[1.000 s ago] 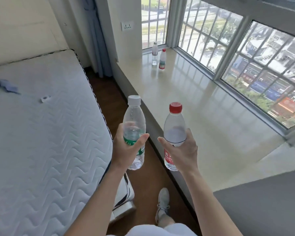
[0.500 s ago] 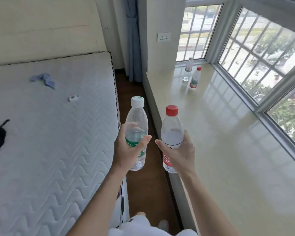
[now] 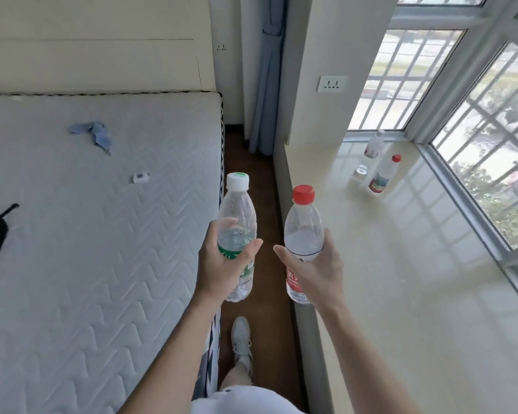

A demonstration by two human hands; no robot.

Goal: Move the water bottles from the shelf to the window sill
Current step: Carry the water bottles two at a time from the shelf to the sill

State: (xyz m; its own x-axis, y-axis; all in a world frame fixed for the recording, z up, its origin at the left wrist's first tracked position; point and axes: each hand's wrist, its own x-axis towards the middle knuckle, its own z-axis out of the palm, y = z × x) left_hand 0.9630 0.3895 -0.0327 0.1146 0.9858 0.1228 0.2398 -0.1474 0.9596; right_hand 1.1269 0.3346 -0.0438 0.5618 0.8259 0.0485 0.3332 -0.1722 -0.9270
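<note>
Water bottles ride upright in my grip: my left hand (image 3: 221, 264) wraps the green-labelled clear plastic bottle (image 3: 236, 234), my right hand (image 3: 317, 273) the red-capped one (image 3: 302, 243), both short of the cream window sill (image 3: 401, 279). Setting down near its far corner risks toppling the two bottles (image 3: 377, 165) standing there.

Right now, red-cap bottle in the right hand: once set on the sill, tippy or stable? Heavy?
The red-cap bottle looks tall and narrow, so probably tippy if nudged. It seems only partly filled, so likely light. The window sill looks glossy; the bottle may slide. The right hand wraps its middle.
</note>
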